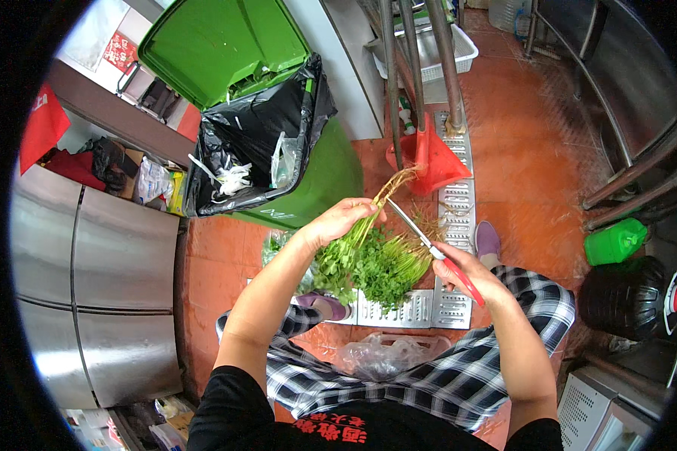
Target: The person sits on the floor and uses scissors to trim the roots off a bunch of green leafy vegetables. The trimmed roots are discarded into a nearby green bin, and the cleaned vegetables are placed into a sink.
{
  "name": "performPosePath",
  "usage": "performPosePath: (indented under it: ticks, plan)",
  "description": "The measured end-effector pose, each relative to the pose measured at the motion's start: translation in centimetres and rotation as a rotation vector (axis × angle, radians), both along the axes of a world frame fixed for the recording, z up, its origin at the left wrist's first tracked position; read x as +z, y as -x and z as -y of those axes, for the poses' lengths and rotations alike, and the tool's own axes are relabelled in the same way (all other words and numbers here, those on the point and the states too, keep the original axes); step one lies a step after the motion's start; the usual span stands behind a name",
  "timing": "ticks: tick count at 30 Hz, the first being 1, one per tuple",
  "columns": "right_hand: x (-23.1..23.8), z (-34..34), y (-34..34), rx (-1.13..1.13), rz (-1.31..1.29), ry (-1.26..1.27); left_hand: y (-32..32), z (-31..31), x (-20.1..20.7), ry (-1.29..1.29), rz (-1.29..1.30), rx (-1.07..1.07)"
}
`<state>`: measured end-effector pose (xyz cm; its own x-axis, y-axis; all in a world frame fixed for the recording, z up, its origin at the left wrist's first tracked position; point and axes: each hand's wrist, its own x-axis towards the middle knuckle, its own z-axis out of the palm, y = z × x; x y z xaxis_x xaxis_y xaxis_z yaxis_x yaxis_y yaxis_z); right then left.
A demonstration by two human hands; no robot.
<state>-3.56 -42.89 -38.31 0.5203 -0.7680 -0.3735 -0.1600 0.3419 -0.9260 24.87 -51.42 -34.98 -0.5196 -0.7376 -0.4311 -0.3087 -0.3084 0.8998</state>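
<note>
My left hand (347,219) is closed around a bunch of leafy green herbs (340,259), cilantro by its look, with the brownish root ends (396,180) sticking out above the fingers. In my right hand (466,272) is a pair of scissors (459,275) with red handles. Their blades reach up and left to the stems just beside the left hand. Whether the blades touch the stems I cannot tell. Below the hands, a larger pile of the same herbs (390,272) lies over the floor grate, roots toward the right.
A green bin (329,169) lined with a black bag stands open ahead on the left. Beyond the hands is a red dustpan (438,161) near metal legs. Metal drain grates (453,307) run along the tiled floor. A clear plastic bag (380,359) lies between my legs; a green jug (615,242) stands right.
</note>
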Motion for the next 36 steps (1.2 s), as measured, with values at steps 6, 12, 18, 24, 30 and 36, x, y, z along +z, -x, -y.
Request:
performPosePath:
  ticks: [6, 12, 18, 24, 30, 36]
  plan:
    - [1.0, -0.8, 1.1, 0.022, 0.010, 0.068, 2.6, -1.2, 0.9, -0.098, -0.032, -0.068]
    - [1.7, -0.7, 2.2, 0.026, -0.045, 0.115, 3.4, -0.8, 0.6, -0.101, -0.045, -0.062]
    - [-0.3, -0.6, 2.5, -0.079, -0.110, 0.286, 4.9, -0.1, 0.1, -0.154, -0.079, -0.078]
    - [-1.3, -0.1, 1.2, -0.390, 0.048, -0.095, 5.4, -0.1, -2.0, -0.170, -0.430, 0.039]
    - [-2.1, 1.7, 3.3, -0.667, 0.135, -0.138, 4.9, 0.9, -2.1, -0.186, -0.672, 0.176]
    - [-1.2, 0.9, 5.1, -0.773, 0.177, -0.134, 5.7, 0.6, 0.1, -0.156, -0.715, 0.289]
